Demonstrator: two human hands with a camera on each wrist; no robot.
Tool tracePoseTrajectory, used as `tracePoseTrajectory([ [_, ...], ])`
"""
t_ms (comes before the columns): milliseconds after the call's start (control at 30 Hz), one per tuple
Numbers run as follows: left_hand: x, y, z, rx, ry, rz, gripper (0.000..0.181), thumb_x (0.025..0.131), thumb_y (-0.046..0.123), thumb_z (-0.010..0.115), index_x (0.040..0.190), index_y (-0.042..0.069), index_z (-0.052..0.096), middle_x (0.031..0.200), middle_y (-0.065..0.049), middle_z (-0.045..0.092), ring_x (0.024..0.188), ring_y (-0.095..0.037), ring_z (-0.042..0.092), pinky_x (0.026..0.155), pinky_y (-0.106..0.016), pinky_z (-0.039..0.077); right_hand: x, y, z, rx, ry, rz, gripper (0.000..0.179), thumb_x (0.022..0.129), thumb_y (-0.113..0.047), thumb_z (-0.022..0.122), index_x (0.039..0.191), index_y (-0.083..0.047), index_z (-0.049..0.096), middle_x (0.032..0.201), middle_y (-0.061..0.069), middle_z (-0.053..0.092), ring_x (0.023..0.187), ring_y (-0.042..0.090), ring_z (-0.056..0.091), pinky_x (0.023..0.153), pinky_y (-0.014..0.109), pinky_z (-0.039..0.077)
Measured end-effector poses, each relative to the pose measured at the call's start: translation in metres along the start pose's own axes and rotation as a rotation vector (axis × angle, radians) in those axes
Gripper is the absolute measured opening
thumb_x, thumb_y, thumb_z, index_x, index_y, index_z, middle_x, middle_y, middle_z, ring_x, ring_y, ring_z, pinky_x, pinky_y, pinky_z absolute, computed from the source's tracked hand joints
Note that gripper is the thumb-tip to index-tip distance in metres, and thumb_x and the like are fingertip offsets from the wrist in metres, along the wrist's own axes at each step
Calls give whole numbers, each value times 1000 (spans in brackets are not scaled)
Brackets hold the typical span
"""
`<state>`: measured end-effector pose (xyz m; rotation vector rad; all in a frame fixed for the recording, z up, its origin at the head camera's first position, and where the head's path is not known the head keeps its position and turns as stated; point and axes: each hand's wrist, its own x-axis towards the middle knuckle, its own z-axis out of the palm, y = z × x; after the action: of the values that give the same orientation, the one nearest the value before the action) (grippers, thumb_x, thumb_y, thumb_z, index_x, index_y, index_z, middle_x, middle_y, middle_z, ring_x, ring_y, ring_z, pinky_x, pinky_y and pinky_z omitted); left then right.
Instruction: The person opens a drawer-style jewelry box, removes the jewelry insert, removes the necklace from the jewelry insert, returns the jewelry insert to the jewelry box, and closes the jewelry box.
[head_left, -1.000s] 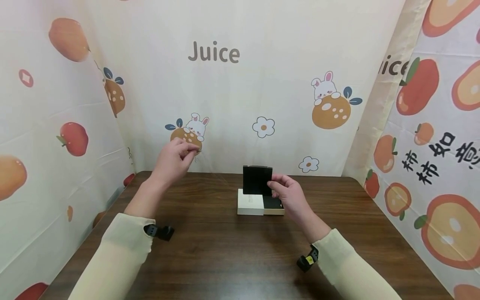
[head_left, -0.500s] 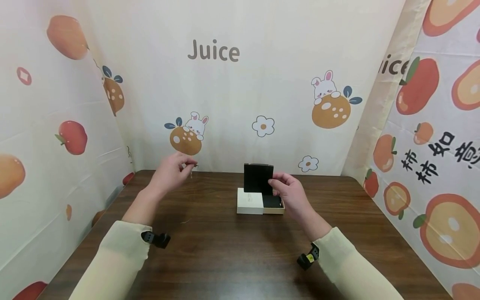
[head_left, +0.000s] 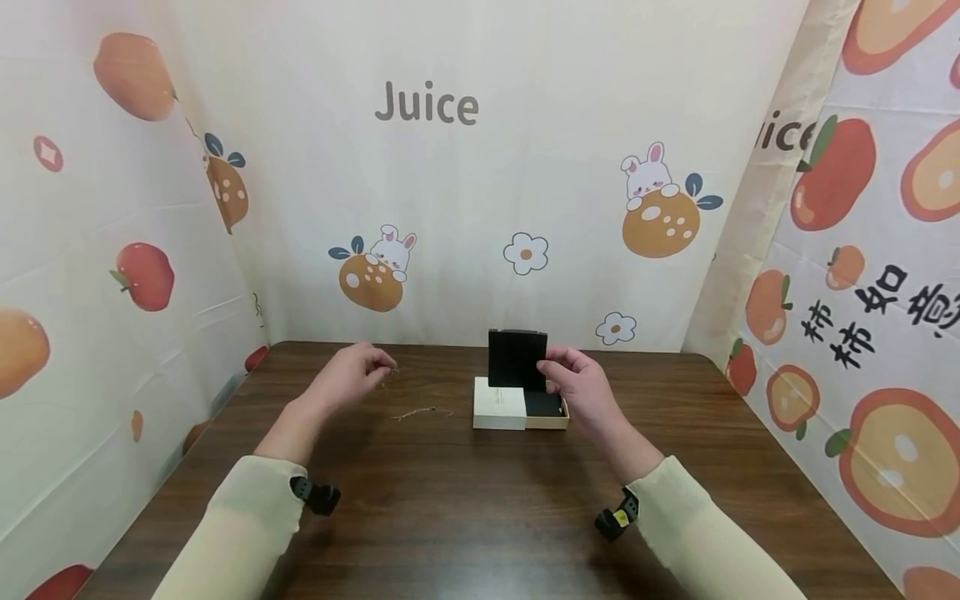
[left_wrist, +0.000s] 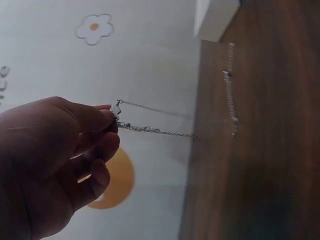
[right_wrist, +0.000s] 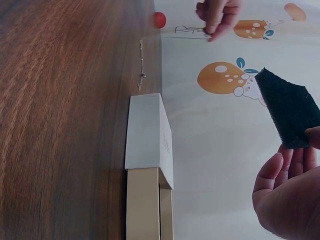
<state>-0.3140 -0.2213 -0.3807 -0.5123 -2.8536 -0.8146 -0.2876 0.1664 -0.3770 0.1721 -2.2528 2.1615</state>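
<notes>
My left hand pinches one end of a thin silver chain necklace between thumb and fingertips, over the back left of the table. Two strands hang from the pinch, and the far part of the chain lies on the wood near the box. With thumb and fingers, my right hand holds a thin black square pad by its right edge, upright above the box. Below it sits a small jewellery box: a white sleeve with a cream tray slid partly out to the right. Black lining shows inside the tray.
The brown wooden table ends at a printed curtain behind, with more curtain along both sides. A black wrist camera is strapped to each arm by the pale sleeves.
My left hand has come down towards the table, and part of the necklace now lies on the wood. My right hand and the black pad stay nearly where they were.
</notes>
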Motion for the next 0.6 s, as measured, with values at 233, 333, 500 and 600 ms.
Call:
tracePoseTrajectory([
  [233,-1,-17,23,1,-90,-31,16,107,7,67,113,5,82,107,-10,73,94,-22,64,87,-46,60,1,3,1,9,11,1,20,108,-10,66,125,0,68,110,-1,66,105,23,59,78,21,56],
  [333,-1,-25,31,7,-108,-29,16,107,7,67,114,5,81,106,-9,74,95,-21,66,89,-48,61,1,3,1,21,15,-4,17,108,-8,66,122,0,69,107,-2,66,100,20,59,76,21,56],
  [500,-1,-32,38,1,-134,-39,21,106,6,66,124,2,76,111,-12,76,100,-24,69,94,-52,60,1,5,1,32,14,-9,16,107,-8,67,121,0,69,106,-3,66,97,18,59,77,21,56],
  [600,-2,-33,39,-2,-157,-48,27,105,4,66,131,-1,72,114,-16,76,100,-26,69,93,-53,60,1,6,0,34,12,-15,17,107,-9,67,121,0,69,107,-3,67,98,17,59,77,21,56],
])
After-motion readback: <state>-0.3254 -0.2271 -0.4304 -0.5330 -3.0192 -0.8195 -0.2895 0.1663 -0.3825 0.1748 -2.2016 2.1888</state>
